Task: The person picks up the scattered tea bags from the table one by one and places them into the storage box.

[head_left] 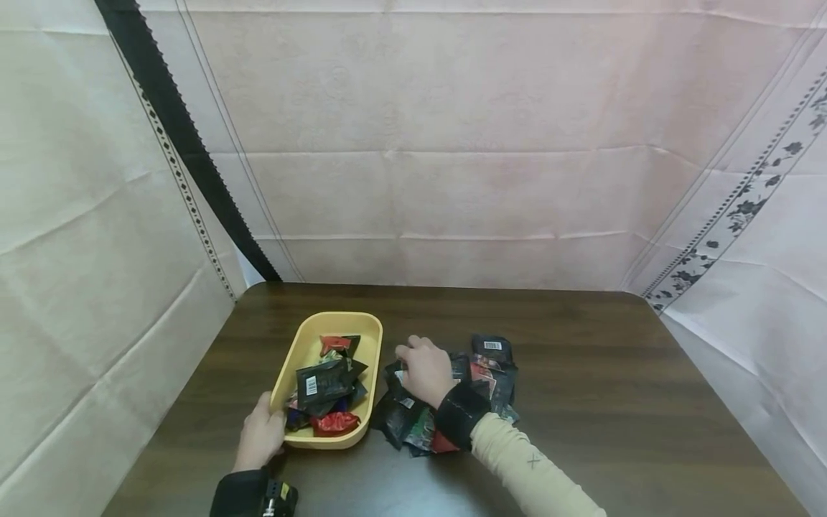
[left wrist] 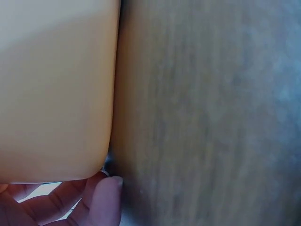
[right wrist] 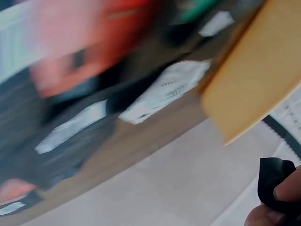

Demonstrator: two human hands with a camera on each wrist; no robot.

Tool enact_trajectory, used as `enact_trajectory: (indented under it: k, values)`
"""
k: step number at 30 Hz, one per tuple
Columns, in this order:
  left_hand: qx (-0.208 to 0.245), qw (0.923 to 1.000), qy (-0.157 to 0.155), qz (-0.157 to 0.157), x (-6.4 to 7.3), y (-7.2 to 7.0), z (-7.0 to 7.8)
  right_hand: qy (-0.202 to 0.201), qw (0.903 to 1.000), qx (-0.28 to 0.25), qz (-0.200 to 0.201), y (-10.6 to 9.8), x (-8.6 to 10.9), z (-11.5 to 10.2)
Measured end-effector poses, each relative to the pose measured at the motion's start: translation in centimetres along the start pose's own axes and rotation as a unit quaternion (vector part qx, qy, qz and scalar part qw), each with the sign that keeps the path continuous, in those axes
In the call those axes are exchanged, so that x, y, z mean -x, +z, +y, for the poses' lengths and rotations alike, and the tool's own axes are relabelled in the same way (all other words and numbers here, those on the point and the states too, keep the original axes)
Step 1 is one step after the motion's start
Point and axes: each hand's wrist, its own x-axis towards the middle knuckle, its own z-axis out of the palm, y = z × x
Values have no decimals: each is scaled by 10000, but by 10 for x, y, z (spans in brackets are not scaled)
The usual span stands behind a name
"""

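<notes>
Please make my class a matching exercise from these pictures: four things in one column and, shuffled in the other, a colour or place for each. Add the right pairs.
1. Tray
2. Left hand
3. Right hand
4. Shiny red packet

A. Over the loose packets on the table
B. Yellow
C. Inside the tray, at its near end
D. Gripping the tray's near left corner

Pairs: 1-B; 2-D; 3-A; 4-C

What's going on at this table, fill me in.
A person's left hand grips the near left corner of a yellow tray. Their right hand, over a loose pile of packets, pinches what looks like a black packet. Several packets, mostly black with some red, lie in the tray; the pile is on the table, to the tray's right.
</notes>
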Motion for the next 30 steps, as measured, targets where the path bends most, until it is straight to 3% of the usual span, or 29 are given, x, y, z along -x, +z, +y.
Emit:
enact_trajectory:
  k: [4, 16, 24, 30]
  values:
    - [0, 10000, -12, -18, 0, 1, 1, -164, 9998, 108, -74, 2, -13, -22]
    - [60, 10000, -28, 44, 3, 0, 3, -495, 9925, -61, -1119, 6, -40, -88]
    - [105, 9997, 152, 150, 2, 1, 0, -776, 9918, -76, -1012, 13, -41, -104]
    - [29, 9999, 66, 152, 0, 1, -1, -851, 9919, -202, -927, 17, -38, -107]
